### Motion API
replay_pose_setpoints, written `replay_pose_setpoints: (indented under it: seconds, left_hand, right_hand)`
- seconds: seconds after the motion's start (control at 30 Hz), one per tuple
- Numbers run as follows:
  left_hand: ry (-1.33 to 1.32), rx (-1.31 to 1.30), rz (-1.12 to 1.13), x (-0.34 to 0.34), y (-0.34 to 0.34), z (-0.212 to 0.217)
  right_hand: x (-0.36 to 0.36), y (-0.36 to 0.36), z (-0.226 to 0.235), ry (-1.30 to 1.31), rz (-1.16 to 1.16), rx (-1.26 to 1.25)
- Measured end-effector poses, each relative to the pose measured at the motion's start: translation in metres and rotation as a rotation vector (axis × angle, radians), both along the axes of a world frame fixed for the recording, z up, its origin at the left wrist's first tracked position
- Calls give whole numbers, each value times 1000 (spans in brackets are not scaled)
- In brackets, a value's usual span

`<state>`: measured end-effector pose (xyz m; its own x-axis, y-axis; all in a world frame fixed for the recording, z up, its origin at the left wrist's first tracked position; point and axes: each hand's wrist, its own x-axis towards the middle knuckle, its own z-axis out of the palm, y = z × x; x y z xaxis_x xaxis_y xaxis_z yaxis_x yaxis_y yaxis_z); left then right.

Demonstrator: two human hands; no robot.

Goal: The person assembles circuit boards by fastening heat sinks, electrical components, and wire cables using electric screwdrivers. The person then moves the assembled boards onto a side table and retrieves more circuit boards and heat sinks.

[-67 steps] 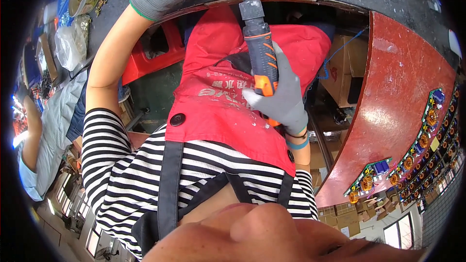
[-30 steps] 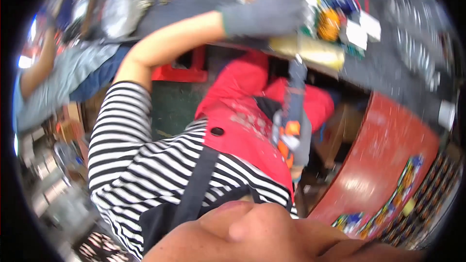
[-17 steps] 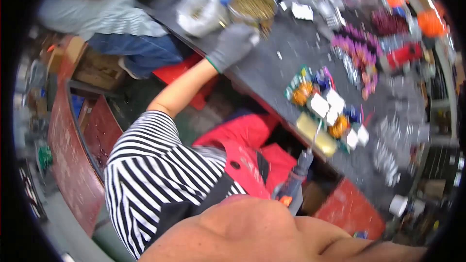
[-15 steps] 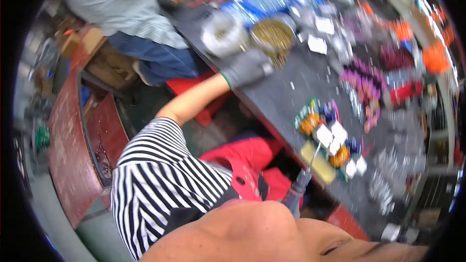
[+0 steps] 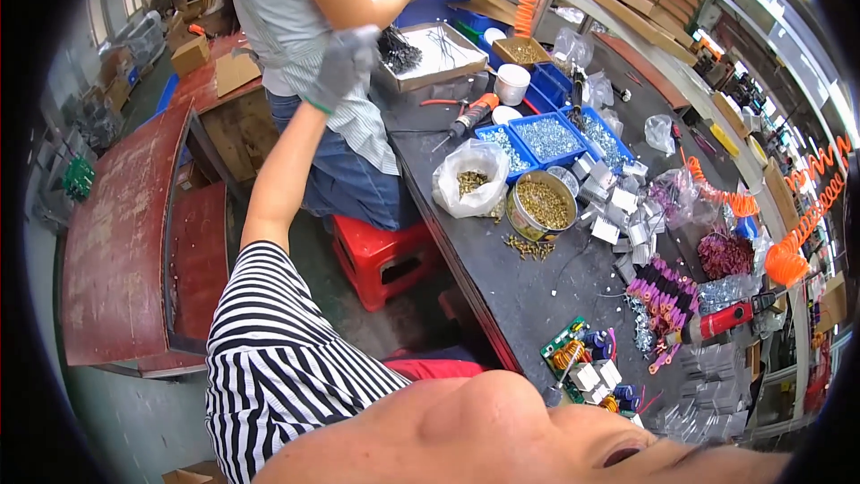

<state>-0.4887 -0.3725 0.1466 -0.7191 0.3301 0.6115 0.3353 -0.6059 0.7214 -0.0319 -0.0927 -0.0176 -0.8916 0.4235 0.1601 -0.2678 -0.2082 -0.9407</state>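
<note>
My left hand (image 5: 345, 67), in a grey glove with a green cuff, is raised at the end of my outstretched arm, in front of a co-worker's back. Its fingers look curled in, and whatever they may hold is hidden. To its right on the bench, a round tub (image 5: 542, 206) is full of small brass fasteners. A loose pile of brass fasteners (image 5: 528, 247) lies before it, and a clear plastic bag (image 5: 470, 181) with more stands beside it. Nearer me sits a green circuit board (image 5: 563, 338) with copper coils and white blocks. My right hand is out of sight.
The co-worker (image 5: 336, 116) stands at the bench's far left, by a red stool (image 5: 381, 264). On the bench are blue trays of silvery hardware (image 5: 546, 137), an orange-and-black power driver (image 5: 473, 116), grey metal blocks (image 5: 618, 206) and a red power driver (image 5: 726, 318). Orange coiled hoses (image 5: 788, 260) hang right.
My left hand has moved away from the brass fasteners, up and to the left. The view has shifted, showing more of the co-worker and far bench. The driver by the circuit board is mostly hidden now.
</note>
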Motion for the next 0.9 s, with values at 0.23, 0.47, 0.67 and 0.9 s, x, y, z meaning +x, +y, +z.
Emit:
replay_pose_setpoints:
  seconds: [0.23, 0.47, 0.67, 0.9]
  left_hand:
    - [6, -192, -86, -66, -85, 56]
    - [-18, -155, -127, -95, -78, 37]
    - [1021, -1052, 767, 60, 42, -50]
    - [776, -679, 23, 246, 152, -170]
  right_hand:
    - [-14, -4, 12, -35, 58, 14]
    - [2, -9, 1, -59, 5, -17]
    - [19, -1, 6, -76, 5, -46]
    - [170, -54, 4, -403, -287, -234]
